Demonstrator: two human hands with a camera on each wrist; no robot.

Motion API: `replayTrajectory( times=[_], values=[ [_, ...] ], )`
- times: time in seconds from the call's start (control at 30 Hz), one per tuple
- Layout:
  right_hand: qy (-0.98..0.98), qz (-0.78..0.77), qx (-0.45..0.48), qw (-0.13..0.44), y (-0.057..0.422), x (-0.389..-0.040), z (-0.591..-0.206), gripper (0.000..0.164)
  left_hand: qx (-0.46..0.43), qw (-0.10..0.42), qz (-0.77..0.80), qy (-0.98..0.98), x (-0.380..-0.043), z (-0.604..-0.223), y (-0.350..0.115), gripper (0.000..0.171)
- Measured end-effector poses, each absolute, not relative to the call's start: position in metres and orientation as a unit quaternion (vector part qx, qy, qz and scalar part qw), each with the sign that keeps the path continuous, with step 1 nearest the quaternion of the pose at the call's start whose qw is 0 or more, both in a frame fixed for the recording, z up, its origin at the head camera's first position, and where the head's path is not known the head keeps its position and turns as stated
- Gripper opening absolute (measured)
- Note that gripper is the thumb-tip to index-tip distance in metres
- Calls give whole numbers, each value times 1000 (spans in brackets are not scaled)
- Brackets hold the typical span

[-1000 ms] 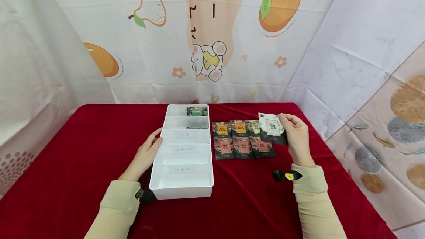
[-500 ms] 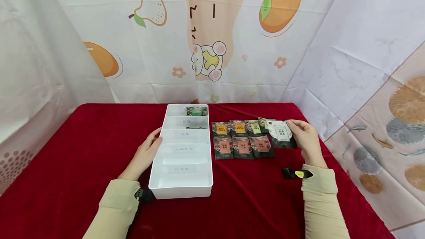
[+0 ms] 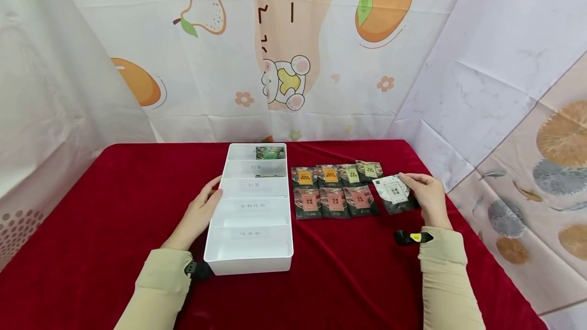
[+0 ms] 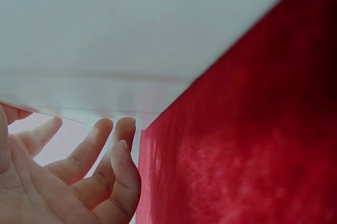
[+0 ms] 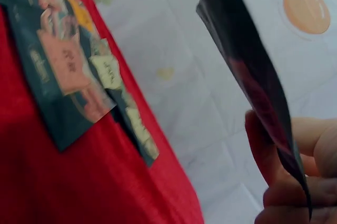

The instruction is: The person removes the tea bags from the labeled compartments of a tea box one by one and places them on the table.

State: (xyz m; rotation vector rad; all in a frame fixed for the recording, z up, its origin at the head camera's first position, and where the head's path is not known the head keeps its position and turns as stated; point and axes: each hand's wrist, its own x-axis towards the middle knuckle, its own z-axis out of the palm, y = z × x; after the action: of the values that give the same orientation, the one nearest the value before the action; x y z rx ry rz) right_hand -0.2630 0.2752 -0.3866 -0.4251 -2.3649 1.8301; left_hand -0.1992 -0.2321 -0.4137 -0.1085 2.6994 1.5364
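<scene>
My right hand (image 3: 426, 195) pinches a white-and-black tea sachet (image 3: 393, 193) by its upper right corner, with the printed face upward. In the right wrist view the sachet (image 5: 245, 71) appears nearly edge-on, between thumb and fingers. My left hand (image 3: 197, 218) rests against the left wall of a long white divided box (image 3: 247, 266); in the left wrist view its fingertips (image 4: 102, 126) touch the white wall, slightly bent. Green sachets (image 3: 270, 153) lie in the box's farthest compartment, and a sachet's edge shows in the one before it. Paper labels mark the dividers.
Right of the box lie two rows of sachets on the red cloth (image 3: 339, 269). Pink-labelled ones (image 3: 335, 202) form the near row; orange-labelled (image 3: 304, 177) and pale green-labelled sachets (image 3: 369, 169) form the far row. A printed curtain (image 3: 211, 75) hangs behind the table.
My right hand has moved right and slightly nearer with the white-and-black sachet, uncovering a pale green-labelled sachet. The sachet has tilted a little. My left hand has stayed at the box.
</scene>
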Motion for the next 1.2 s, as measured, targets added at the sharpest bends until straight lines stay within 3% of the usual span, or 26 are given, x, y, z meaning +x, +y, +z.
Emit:
replayTrajectory(
  times=[0.17, 0.37, 0.63, 1.2],
  values=[
    [-790, 579, -181, 87, 276, -267, -396, 16, -39, 21, 498, 866, -200, -414, -232, 57],
    [-802, 553, -195, 112, 271, -271, -406, 4, -34, 17, 496, 868, -200, -414, -233, 57],
    [-814, 538, -191, 103, 269, -276, -416, 39, -30, 17, 492, 870, -199, -415, -233, 56],
    [-826, 524, -190, 81, 269, -280, -420, 37, -28, 17, 492, 870, -200, -414, -233, 57]
  ],
)
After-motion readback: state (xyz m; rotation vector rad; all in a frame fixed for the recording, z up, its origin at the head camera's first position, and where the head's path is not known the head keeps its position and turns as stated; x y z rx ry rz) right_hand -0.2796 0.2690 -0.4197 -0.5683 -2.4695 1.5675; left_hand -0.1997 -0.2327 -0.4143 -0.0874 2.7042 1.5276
